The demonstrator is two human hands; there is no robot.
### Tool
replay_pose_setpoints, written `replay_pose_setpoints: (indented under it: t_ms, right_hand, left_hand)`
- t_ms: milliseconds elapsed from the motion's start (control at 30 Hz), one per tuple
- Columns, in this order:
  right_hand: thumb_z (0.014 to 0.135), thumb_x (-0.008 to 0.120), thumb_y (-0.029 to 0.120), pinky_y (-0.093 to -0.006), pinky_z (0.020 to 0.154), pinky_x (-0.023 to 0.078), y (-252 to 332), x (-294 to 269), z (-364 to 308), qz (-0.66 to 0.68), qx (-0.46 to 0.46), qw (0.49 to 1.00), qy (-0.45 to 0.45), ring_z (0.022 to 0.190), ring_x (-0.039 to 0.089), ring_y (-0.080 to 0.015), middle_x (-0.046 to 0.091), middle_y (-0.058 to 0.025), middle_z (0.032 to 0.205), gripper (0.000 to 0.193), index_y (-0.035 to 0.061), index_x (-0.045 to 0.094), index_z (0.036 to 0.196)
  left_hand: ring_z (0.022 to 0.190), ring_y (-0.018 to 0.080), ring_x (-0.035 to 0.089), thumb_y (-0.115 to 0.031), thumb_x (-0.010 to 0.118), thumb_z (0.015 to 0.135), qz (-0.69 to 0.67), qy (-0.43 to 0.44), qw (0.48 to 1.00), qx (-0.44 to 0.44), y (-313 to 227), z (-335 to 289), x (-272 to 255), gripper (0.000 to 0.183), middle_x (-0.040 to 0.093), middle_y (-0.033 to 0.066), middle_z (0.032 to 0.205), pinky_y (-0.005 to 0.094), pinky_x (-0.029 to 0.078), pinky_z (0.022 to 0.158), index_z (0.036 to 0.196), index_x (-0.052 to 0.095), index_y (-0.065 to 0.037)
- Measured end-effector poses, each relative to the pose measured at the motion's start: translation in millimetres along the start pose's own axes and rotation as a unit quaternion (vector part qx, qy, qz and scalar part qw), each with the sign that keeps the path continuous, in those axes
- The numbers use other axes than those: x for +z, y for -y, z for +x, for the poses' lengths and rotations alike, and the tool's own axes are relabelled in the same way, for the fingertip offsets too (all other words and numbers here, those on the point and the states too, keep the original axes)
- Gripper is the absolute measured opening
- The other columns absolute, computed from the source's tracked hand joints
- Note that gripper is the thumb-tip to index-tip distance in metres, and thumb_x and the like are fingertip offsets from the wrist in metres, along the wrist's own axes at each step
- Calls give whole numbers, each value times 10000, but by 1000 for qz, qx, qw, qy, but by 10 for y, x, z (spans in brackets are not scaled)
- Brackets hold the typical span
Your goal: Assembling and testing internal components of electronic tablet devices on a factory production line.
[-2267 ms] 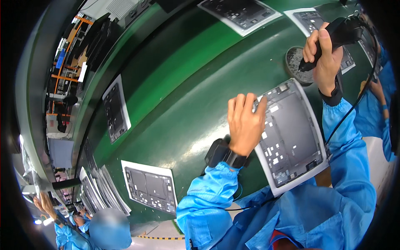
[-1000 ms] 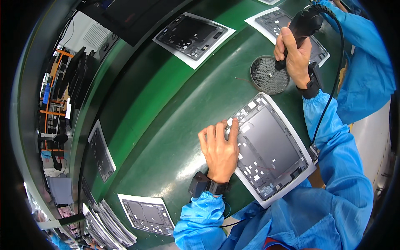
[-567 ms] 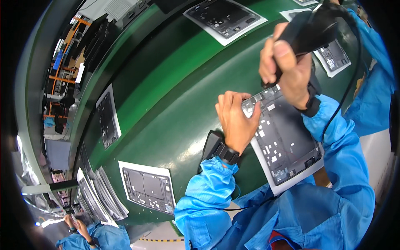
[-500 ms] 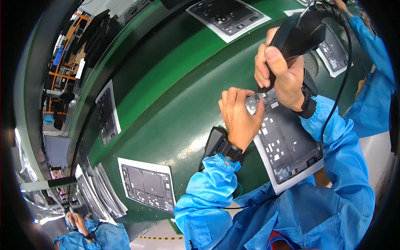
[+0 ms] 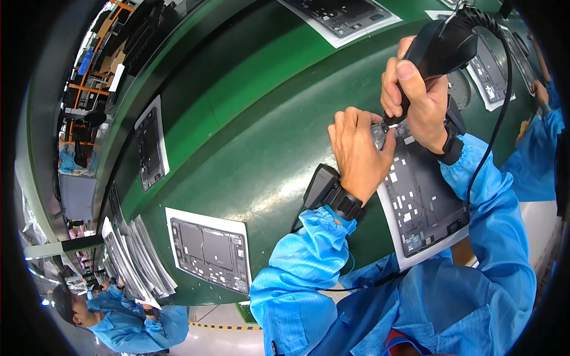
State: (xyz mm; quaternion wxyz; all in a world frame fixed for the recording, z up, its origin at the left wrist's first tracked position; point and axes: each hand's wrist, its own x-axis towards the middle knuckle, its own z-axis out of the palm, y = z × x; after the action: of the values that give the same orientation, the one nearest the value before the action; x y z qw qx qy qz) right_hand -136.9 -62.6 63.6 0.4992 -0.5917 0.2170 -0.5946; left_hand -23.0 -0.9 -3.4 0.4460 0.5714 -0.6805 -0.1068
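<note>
Right hand, head view: wraps firmly around a black corded tool, thumb laid along the body; probably held steep to aim the narrow end downward, contact hidden by fingers.
Left hand: rests over the upper left corner of the dark panel, thumb and forefinger slightly parted beside the tool's lower end; apparently steadies that corner. Impossible to tell whether pinching a small part.
Dark panel: lies flat at the near edge of the green tabletop, close to the body, likely for easy reach with 2 hands; rectangular, matte, dotted with small white patches.
White sheet: smooth and thin, juts out beneath the panel; perhaps guards against scratches.
Cable: black, coiled near the tool, then smooth; arcs outside the right wrist.
Round dish: grey, rough-textured, partly hidden behind the right wrist, seemingly placed within reach.
Tabletop: glossy, hard; carries a spare panel well apart at left.
</note>
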Motion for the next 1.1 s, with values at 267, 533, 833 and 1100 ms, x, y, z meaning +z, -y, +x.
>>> replay_pose_setpoints:
  t_ms: [267,533,833,1100]
  right_hand:
    - [1066,556,254,-249,438,406,-6,5,-23,-2,5,1000,14,456,431,-91,482,-37,622,244,69,413,996]
    - [1068,562,238,-235,444,387,-37,31,-35,-11,3,999,36,467,423,-76,475,-26,628,256,71,402,958]
    - [1024,664,165,-244,443,359,-73,87,-77,50,8,998,-21,474,428,-48,499,26,587,228,19,577,872]
    - [1023,667,162,-242,451,358,-68,78,-73,45,14,999,-18,478,421,-46,507,25,593,230,18,578,867]
  left_hand:
    - [937,301,544,-146,862,717,-2,-3,1000,-2,-5,-3,6,336,596,88,965,423,384,827,956,647,-48]
    - [934,313,546,-125,848,699,-2,-2,1000,-3,-2,6,6,335,591,94,956,425,384,821,947,641,-35]
    - [941,321,550,-120,849,693,-4,0,1000,-4,-4,12,-2,328,595,95,960,429,387,825,940,649,-41]
    - [940,317,551,-111,844,693,-4,3,1000,-5,-8,15,-2,321,596,90,961,426,385,820,941,650,-46]
